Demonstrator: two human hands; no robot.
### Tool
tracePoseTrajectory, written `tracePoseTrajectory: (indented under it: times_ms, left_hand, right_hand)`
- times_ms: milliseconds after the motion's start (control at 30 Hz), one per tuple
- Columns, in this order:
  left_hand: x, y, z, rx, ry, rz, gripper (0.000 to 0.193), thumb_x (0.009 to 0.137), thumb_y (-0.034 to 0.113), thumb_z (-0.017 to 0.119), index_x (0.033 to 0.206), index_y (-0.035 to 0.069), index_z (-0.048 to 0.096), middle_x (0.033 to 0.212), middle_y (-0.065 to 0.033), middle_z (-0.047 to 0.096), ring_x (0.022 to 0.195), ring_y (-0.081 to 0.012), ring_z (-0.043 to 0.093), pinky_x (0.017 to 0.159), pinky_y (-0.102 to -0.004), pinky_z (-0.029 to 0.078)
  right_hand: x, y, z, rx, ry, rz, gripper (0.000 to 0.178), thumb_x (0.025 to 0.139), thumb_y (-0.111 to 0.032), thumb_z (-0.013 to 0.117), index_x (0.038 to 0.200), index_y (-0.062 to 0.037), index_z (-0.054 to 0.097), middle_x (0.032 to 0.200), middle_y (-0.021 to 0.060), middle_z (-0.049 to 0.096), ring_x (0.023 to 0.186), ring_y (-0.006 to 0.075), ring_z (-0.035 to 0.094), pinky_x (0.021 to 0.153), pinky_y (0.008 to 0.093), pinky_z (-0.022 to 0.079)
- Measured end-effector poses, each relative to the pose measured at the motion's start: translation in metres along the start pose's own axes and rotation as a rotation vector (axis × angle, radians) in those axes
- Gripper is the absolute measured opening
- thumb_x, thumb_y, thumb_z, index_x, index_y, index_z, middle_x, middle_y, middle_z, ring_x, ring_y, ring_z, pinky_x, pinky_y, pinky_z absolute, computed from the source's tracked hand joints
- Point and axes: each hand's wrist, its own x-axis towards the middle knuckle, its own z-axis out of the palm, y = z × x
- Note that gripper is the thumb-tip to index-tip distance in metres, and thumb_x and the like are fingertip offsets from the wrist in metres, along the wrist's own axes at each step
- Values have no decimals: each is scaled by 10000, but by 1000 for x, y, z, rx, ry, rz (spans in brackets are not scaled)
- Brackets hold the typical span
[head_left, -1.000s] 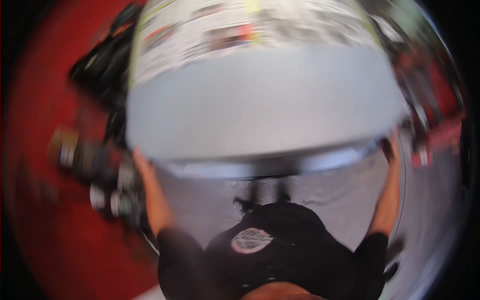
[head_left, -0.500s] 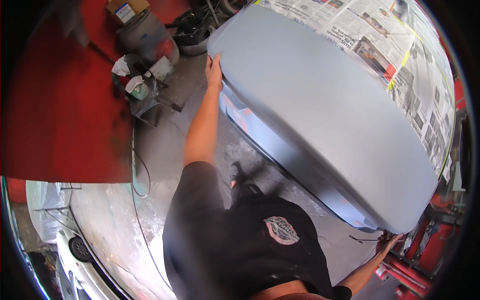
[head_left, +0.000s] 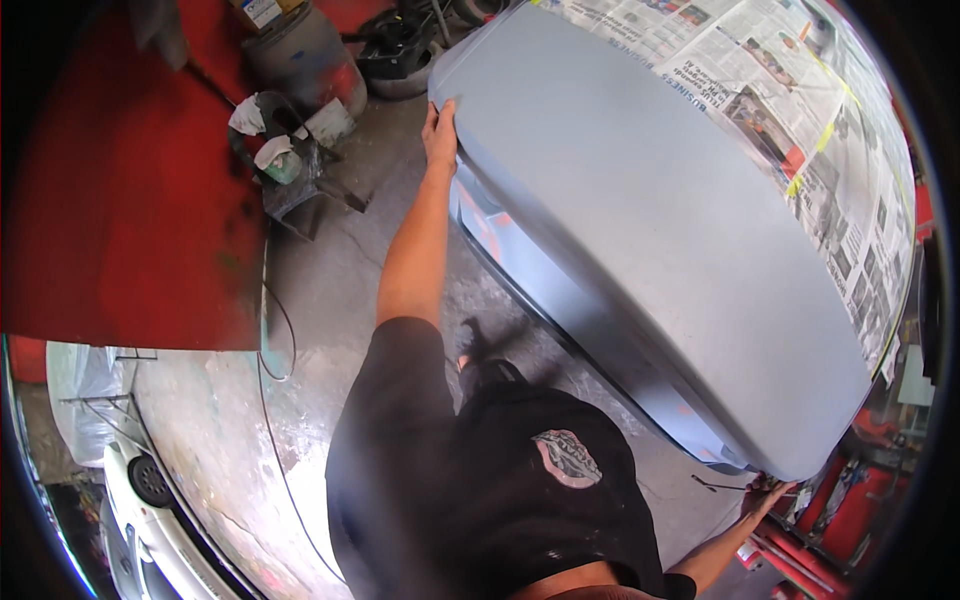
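Observation:
A large matte grey car panel (head_left: 640, 190), shaped like a trunk lid, slopes across the view from upper left to lower right. My left hand (head_left: 440, 135) grips its far left end, fingers curled at the edge. At the near right corner my right hand (head_left: 775, 498) holds the underside, with part of its fingers hidden beneath the panel. Below the lid's lip runs a shiny bluish-grey lower panel (head_left: 560, 300) with reddish reflections. Newspaper masking (head_left: 750, 90), fixed with yellow tape, covers the surface beyond the lid.
A dark chair (head_left: 310, 180) with a small tub on it stands at left, near a grey drum (head_left: 300, 60). A red panel (head_left: 130, 200) fills the far left. A hose (head_left: 275, 430) trails over the floor. Red equipment (head_left: 800, 560) is at lower right; a white car (head_left: 150, 500) sits lower left.
The view has shifted slightly, with the panel and both hands a little farther right in it. Each hand keeps its hold at the same end of the panel.

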Motion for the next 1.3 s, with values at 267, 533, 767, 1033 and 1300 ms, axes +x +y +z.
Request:
tracePoseTrajectory:
  times_ms: [267,533,767,1033,1300]
  left_hand:
    - [1,0,9,12,11,-27,827,908,438,647,1513,-43,353,1476,-203,485,1307,-271,505,1081,-320,381]
    - [5,-3,-7,-44,8,-51,826,908,430,650,1512,-47,352,1481,-195,475,1278,-258,523,1061,-325,408]
    - [13,-2,11,32,-15,32,694,930,397,615,1449,-35,457,1411,-176,538,1231,-254,543,1055,-351,415]
    - [-6,0,3,-5,-181,-124,526,951,403,542,1283,-3,591,1240,-133,639,1106,-293,633,948,-425,527]
    - [27,-15,1,-80,-313,-112,552,990,382,493,1336,-46,538,1345,-155,576,1185,-288,579,1018,-421,467]
  right_hand:
    - [11,8,-16,12,-48,-9,907,810,-878,441,1496,-293,335,985,68,569,590,110,427,474,240,321]
    - [12,7,-7,16,-51,4,914,822,-868,440,1519,-291,314,995,68,566,595,102,405,501,240,333]
    - [10,23,-20,78,-8,36,919,837,-843,462,1551,-299,266,1028,80,575,568,109,400,497,232,328]
    - [84,57,-62,19,-229,90,966,872,-839,373,1506,-116,291,1239,147,529,1035,246,490,678,351,409]
    - [12,15,-16,48,63,0,1029,797,-890,444,1363,-33,488,885,241,650,537,160,430,462,308,328]
